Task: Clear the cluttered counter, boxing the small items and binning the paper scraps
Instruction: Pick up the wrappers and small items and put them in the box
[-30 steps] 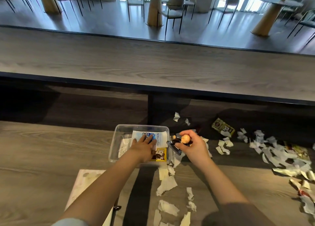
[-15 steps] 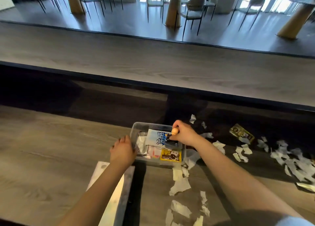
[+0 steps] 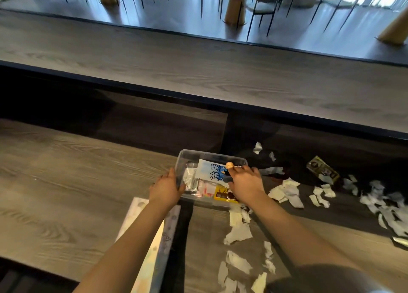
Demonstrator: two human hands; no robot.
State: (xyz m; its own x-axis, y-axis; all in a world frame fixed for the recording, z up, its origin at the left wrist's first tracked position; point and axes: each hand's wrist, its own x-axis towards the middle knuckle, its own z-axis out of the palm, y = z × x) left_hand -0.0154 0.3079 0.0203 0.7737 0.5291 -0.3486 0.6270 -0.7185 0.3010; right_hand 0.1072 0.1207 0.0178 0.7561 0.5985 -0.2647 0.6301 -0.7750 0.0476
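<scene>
At far left, your lower counter [image 3: 66,182] carries a flat, pale patterned sheet [image 3: 150,237], which lies partly under your left forearm. Its near end runs out of the frame.

Your left hand [image 3: 166,190] grips the left wall of the clear plastic box [image 3: 212,154], fingers curled over the rim. The box sits on the counter close to the dark back panel. It holds a white-and-blue packet [image 3: 209,169], a yellow packet [image 3: 223,194] at the near wall, and some small clear sachets that are too blurred to identify.

Your right hand [image 3: 245,185] is over the right half of the box. Its fingers pinch a small ball-topped item [image 3: 229,165], with the pale round end pointing toward the far wall. The dark lower part is mostly hidden by your hand.

Torn paper scraps [image 3: 238,234] lie on the counter in front of the box, and more trail off to the right. Among them, near the back panel, lies a gold-and-dark packet [image 3: 322,169].
</scene>
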